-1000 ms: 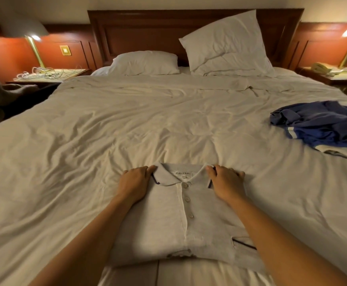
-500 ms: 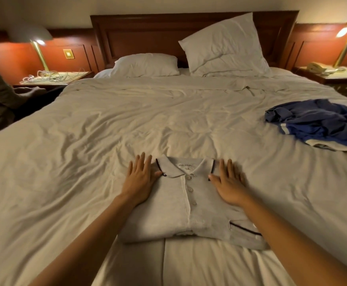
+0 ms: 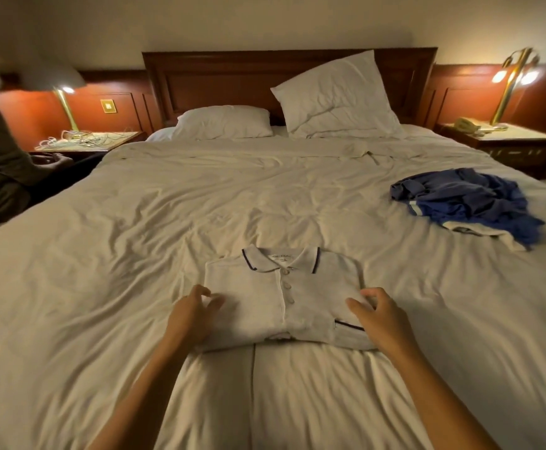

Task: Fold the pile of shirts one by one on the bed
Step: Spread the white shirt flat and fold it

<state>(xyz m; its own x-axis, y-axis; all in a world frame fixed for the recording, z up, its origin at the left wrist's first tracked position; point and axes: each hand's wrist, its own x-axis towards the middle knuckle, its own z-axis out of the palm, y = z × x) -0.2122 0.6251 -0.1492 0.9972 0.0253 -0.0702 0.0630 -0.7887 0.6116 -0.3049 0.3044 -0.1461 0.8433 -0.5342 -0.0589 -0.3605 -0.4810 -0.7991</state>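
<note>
Left hand [image 3: 193, 315] and right hand [image 3: 380, 315] at lower centre of frame, fingers loosely curled, grasping nothing; one sat at each side edge of folded white shirt [image 3: 281, 297]; shirt lay flat mid-frame on bed [image 3: 102, 287], collar toward top of frame; blue pile [image 3: 466, 199] at right, well apart.

A small white label [image 3: 280, 256] sewn inside the collar [image 3: 310, 259] of a white polo shirt [image 3: 248, 297] lying on a bed [image 3: 135, 222] carries a line of dark script with a smaller mark beneath it. Both are too blurred to read. No other lettering, number or sign is legible.
</note>
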